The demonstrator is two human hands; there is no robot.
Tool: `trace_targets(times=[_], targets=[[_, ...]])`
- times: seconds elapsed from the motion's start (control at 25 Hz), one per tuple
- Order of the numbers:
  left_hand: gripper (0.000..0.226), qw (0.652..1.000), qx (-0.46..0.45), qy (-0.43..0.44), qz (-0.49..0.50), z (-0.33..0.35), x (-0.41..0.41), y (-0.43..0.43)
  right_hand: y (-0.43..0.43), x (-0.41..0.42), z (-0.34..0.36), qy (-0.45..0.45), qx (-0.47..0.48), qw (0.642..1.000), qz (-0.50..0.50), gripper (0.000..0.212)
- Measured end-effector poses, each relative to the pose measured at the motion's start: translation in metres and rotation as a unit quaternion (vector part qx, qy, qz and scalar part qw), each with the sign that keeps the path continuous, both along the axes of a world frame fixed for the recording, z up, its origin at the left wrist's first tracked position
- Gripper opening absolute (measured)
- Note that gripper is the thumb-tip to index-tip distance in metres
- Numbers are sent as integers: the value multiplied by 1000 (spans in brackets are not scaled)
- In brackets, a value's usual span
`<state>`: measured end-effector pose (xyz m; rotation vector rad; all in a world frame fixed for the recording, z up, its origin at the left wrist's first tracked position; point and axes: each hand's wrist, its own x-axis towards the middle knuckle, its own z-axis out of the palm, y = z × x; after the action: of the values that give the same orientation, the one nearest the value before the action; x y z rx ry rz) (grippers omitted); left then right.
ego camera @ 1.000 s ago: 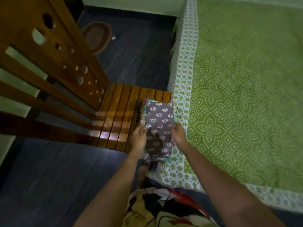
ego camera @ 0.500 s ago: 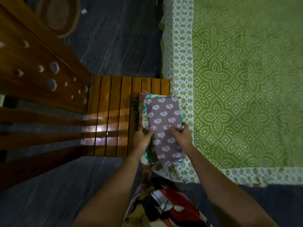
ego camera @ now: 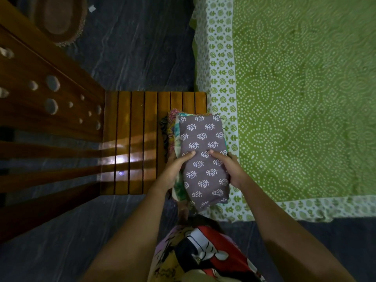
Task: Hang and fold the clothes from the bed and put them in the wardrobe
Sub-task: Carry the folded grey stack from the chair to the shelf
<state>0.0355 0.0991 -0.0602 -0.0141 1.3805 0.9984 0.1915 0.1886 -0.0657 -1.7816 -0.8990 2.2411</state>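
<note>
A stack of folded clothes (ego camera: 203,139) lies between my hands, topped by a grey-purple cloth with white leaf prints. Teal, yellow and pink folded pieces show at its left edge. My left hand (ego camera: 175,169) grips the stack's left side with the thumb on top. My right hand (ego camera: 230,167) grips the right side, thumb on top, fingers hidden beneath. The stack is over the right end of a slatted wooden seat (ego camera: 132,143), beside the bed (ego camera: 305,98) with its green dotted sheet. No wardrobe is in view.
The wooden chair's backrest (ego camera: 44,94) with round holes rises at the left. A brown oval mat (ego camera: 59,17) lies on the dark floor (ego camera: 138,47) at top left. The bed's white patterned border (ego camera: 221,68) runs beside the seat.
My view has tilted down and drawn closer over the stack. Both hands have slid along the sides of the stack and now grip it with thumbs on top.
</note>
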Motion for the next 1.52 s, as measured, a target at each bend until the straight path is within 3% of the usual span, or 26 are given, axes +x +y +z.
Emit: trace_targets(times=[0.12,0.28,0.36,0.52,0.64,0.76,0.84,0.96,1.08,1.24,1.52], targets=[[27,999,-8,-51,-7,9,-2,1,-1,3,0,11,6,1000,12,59],[28,998,-16,-54,-16,23,-1,6,-4,6,11,45,4,999,4,74],[32,998,-4,-61,-24,32,4,8,-3,12,21,81,-23,995,-60,61],[21,994,35,-78,-61,66,18,20,2,35,46,97,-73,978,-168,66],[29,988,57,-81,-114,94,36,34,4,60,69,134,-34,967,-212,55],[39,981,73,-27,-176,120,66,52,5,101,105,112,30,957,-266,77],[47,975,97,6,-200,132,90,65,3,134,125,123,56,961,-240,76],[52,961,126,26,-246,153,147,86,-6,191,160,101,97,970,-198,58],[52,939,181,43,-290,176,223,101,-15,260,182,60,153,952,-259,44],[57,915,235,45,-326,196,339,111,-28,365,204,45,195,922,-331,69],[51,891,270,-16,-365,233,541,111,-48,558,256,25,266,868,-419,46]])
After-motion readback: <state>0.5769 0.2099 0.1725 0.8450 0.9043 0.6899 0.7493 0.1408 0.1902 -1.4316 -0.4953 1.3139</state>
